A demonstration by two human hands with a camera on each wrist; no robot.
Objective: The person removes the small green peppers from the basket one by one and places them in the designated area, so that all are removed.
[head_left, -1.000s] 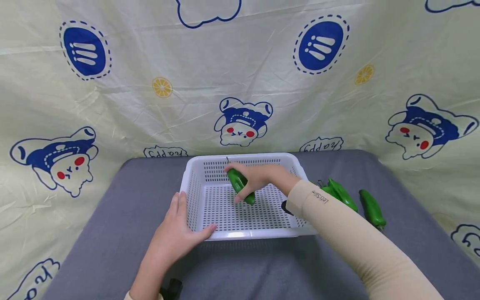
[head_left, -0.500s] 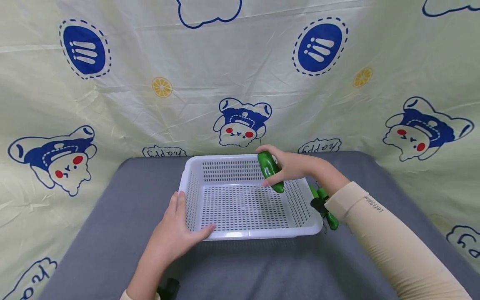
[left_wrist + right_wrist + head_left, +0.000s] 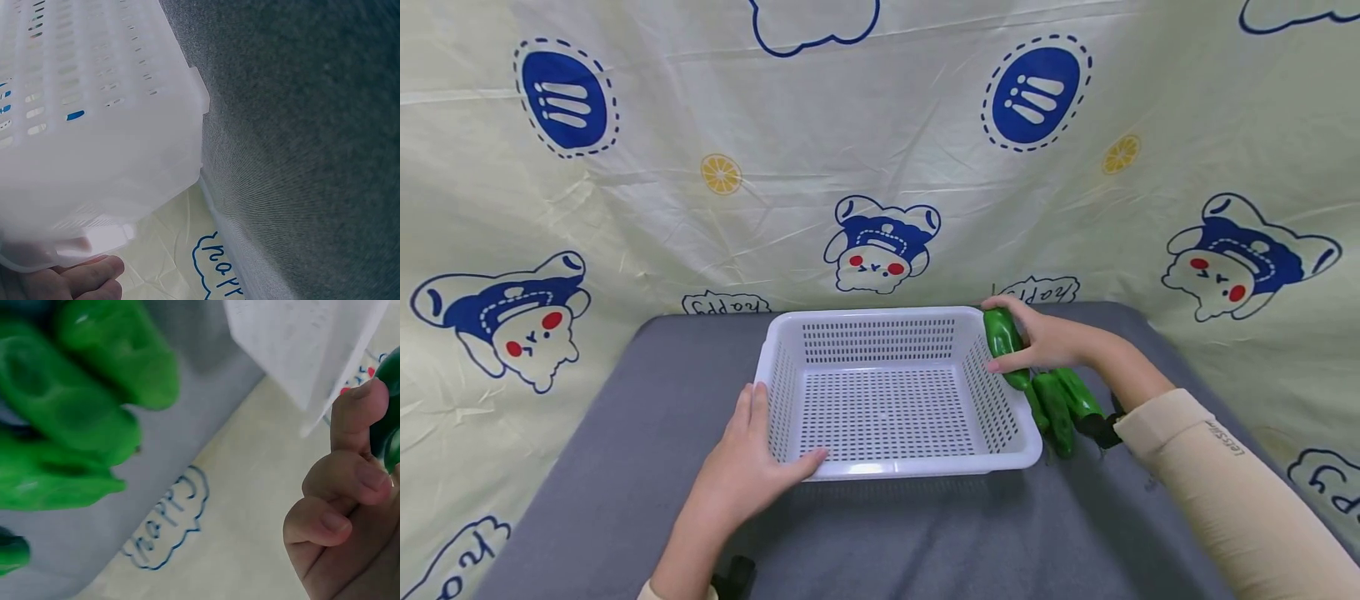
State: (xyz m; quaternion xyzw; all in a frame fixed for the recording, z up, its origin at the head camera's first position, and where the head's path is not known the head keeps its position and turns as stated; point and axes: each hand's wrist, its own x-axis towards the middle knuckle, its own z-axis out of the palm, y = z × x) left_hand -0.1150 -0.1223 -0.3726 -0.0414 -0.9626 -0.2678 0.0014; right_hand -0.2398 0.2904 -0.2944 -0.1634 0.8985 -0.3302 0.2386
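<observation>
My left hand (image 3: pixel 747 462) holds the near-left corner of a white plastic basket (image 3: pixel 898 468) with slotted walls, thumb on the front rim. In the left wrist view its fingertips (image 3: pixel 100 275) lie against the basket's rim. Over the basket's right rim, my right hand (image 3: pixel 1051 338) grips a green pepper (image 3: pixel 1000 332) between thumb and fingers. Beneath that hand, several more green peppers (image 3: pixel 1054 412) lie beside the basket's right wall. The right wrist view shows these loose peppers (image 3: pixel 75 406) close up, and only the edge of the held pepper (image 3: pixel 390 425).
A grey cloth (image 3: pixel 670 417) covers the table. Behind it hangs a pale curtain (image 3: pixel 790 225) with blue cartoon prints. Nothing lies on the basket's slotted floor (image 3: pixel 880 408). A black band (image 3: pixel 1105 429) shows at the right wrist.
My right hand has carried the green pepper rightward from inside the basket to above its right rim. My left hand stays at the basket's corner.
</observation>
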